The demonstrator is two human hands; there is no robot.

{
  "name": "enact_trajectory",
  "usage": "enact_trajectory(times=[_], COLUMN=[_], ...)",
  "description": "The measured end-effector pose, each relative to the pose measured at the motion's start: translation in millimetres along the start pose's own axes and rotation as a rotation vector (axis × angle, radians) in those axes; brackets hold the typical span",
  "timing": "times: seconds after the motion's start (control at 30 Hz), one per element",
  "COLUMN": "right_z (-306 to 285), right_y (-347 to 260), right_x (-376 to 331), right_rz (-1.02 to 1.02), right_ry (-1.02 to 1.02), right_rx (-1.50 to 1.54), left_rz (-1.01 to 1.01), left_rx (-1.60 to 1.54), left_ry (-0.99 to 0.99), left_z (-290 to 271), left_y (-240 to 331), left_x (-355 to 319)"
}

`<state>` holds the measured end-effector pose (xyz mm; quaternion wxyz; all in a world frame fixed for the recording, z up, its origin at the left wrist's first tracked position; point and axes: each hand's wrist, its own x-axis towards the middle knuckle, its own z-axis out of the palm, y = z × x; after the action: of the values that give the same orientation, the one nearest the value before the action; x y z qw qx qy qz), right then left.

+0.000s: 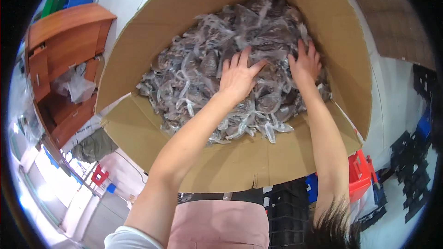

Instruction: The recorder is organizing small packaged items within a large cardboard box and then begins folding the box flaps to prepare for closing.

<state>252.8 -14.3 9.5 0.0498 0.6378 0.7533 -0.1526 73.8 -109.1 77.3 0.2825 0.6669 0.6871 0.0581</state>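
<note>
A large cardboard box [221, 166] stands open before me, its front flap folded down toward my body. Inside lies a heap of small knotted clear plastic bags [184, 80] with dark brownish contents that I cannot make out. Both my arms reach over the flap into the box. My left hand [237, 76] rests palm down on the middle of the heap, fingers spread. Farther right, near the box's right wall, my right hand [305, 67] touches the bags with its fingers apart. Neither hand has a bag gripped in it.
To the left stands a reddish-brown wooden cabinet [69, 27] with clear plastic bags in it. A red plastic crate [360, 175] is beside the box at lower right. Black crates [288, 212] sit below the flap, and a brown cardboard sheet [392, 23] lies at upper right.
</note>
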Motion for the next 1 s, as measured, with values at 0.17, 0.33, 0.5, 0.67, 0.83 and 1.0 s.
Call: enact_trajectory(times=[0.17,0.33,0.5,0.67,0.83,1.0], right_z=[-7.8,-16.2,-18.2,-58.6,-68.0,-20.9], right_y=[-3.7,-7.6,-15.7,-32.4,14.8,92.4], right_x=[-30.7,-53.3,-78.8,-80.7,-52.5,-52.2], right_rz=[-0.016,0.064,0.235,0.285,0.207,0.349], right_ry=[0.183,0.079,-0.195,-0.763,-0.982,-0.276], right_rx=[0.334,0.617,0.886,1.173,0.851,0.537], left_rz=[-0.137,-0.123,-0.125,-0.23,-0.061,-0.13], left_rx=[-0.434,-0.783,-0.658,-1.163,-0.217,-0.047], left_ry=[-0.012,-0.091,-0.05,-0.062,0.152,0.041], left_z=[4.3,-17.2,-7.1,8.6,5.0,49.4], left_y=[-24.2,-47.9,-23.7,16.7,-3.3,-26.4], left_x=[4.6,8.8,-11.9,-40.3,-102.8,-171.3])
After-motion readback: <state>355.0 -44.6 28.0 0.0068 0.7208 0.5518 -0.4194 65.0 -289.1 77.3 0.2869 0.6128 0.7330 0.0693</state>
